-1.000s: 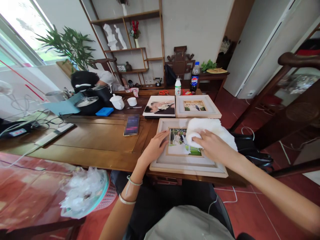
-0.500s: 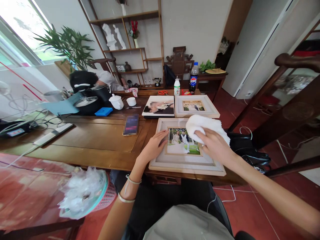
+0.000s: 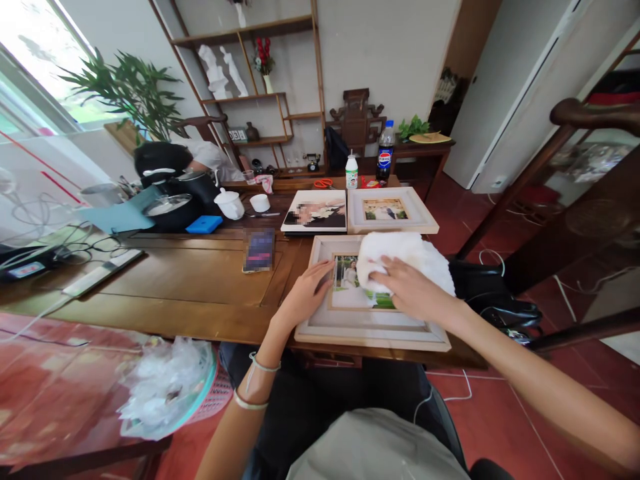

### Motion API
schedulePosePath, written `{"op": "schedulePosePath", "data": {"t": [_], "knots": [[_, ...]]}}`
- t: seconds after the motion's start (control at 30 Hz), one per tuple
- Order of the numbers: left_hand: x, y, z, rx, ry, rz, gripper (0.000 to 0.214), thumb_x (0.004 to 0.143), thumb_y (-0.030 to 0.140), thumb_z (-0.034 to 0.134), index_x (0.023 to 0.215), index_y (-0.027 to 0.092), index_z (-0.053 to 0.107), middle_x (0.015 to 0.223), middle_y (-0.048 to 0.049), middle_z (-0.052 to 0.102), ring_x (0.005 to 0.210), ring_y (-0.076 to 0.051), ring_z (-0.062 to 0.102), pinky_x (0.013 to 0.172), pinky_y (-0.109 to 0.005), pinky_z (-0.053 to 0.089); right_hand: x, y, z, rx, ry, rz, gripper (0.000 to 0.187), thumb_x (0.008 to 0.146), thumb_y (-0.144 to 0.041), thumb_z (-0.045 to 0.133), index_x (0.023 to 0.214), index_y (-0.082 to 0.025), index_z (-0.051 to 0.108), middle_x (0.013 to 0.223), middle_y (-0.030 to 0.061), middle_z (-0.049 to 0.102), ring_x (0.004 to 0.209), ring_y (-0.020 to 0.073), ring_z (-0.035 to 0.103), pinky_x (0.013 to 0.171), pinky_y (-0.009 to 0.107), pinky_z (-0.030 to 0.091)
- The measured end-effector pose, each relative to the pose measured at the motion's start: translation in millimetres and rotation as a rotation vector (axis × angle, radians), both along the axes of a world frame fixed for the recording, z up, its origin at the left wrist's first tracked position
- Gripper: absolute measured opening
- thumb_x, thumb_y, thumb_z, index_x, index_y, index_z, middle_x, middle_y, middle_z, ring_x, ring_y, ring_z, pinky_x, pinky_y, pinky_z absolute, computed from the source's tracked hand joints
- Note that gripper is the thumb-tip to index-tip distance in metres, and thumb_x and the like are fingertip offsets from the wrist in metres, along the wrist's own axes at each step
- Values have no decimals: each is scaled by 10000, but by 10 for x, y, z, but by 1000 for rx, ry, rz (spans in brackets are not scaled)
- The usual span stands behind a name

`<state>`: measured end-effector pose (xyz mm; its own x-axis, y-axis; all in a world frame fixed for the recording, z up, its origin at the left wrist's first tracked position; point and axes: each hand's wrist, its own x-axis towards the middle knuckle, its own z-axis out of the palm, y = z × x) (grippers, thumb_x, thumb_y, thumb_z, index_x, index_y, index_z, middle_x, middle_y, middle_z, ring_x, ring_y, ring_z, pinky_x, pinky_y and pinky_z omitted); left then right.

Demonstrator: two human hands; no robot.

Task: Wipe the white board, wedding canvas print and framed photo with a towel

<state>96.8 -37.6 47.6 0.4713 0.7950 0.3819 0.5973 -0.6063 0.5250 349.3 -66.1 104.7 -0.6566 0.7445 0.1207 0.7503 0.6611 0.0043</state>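
Note:
A light wooden picture frame (image 3: 373, 331) lies flat at the table's near edge, with a photo of a couple outdoors partly covered. My left hand (image 3: 306, 293) rests on the frame's left side, fingers stretched toward the photo and thumb apart. A fluffy white cloth (image 3: 413, 257) is held in my right hand (image 3: 407, 287), pressed over the photo's right half. The cloth also drapes across the frame's right side. Just behind sit a second framed photo (image 3: 425, 217) and a panel with a blurred picture (image 3: 315, 212).
On the wooden table (image 3: 200, 293) are a phone (image 3: 259, 250), a blue box (image 3: 204, 225), a white teapot (image 3: 230, 204) and a cup (image 3: 259, 203). A cola bottle (image 3: 385, 157) and a small white bottle (image 3: 352, 172) stand behind the frames. Below left is a bag-lined basket (image 3: 213, 390).
My right hand has moved the cloth left across the photo, covering the second figure. My left hand stays at the frame's left side.

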Motion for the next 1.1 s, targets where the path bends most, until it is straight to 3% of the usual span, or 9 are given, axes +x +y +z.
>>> {"op": "schedulePosePath", "data": {"t": [0.13,0.23,0.37,0.57,0.7,0.87,1.1], "knots": [[4,0,0,1,7,7,436,885,184,429,1320,209,450,1346,-65,505,1293,-195,400,1089,-409,321,-98,-523,166,-153,0,61,555,644,19,447,1168,-138,540,1384,185,415,1309,302,321,992,451,371],[7,1,-4,5,5,11,440,881,190,435,1319,220,452,1345,-63,507,1288,-203,408,1084,-418,326,-240,-743,209,-192,16,88,532,667,-13,463,1177,-144,545,1398,187,400,1317,307,306,1002,453,365],[0,13,-8,-5,-18,9,458,872,135,393,1320,213,451,1335,-65,514,1279,-199,419,1083,-421,330,-531,-731,88,-178,28,126,489,700,-74,516,1176,-168,580,1418,159,384,1321,324,289,1046,470,295],[-21,14,9,-19,-56,-23,474,858,79,322,1295,178,475,1327,-81,517,1272,-187,425,1088,-401,332,-827,-649,-62,-89,64,75,413,773,-97,471,1145,-175,633,1417,150,389,1322,347,272,1052,507,251],[-14,5,26,-22,-41,-7,437,891,119,324,1298,170,473,1329,-77,517,1266,-177,431,1095,-383,320,-682,-692,-33,-132,32,39,403,747,-98,487,1105,-165,658,1411,137,403,1321,342,279,1055,498,265],[-22,12,24,-21,-5,-9,424,901,153,355,1310,187,463,1342,-67,507,1285,-184,410,1097,-394,314,-230,-774,37,-115,59,8,473,665,-19,444,1044,-190,671,1420,74,404,1342,277,261,1079,481,251],[-42,18,-1,-17,0,-23,440,895,147,371,1326,192,445,1351,-65,498,1299,-182,392,1103,-384,305,252,-773,93,-70,97,-55,444,570,31,380,772,-212,692,1350,-16,494,1311,206,338,1096,456,266]]}}
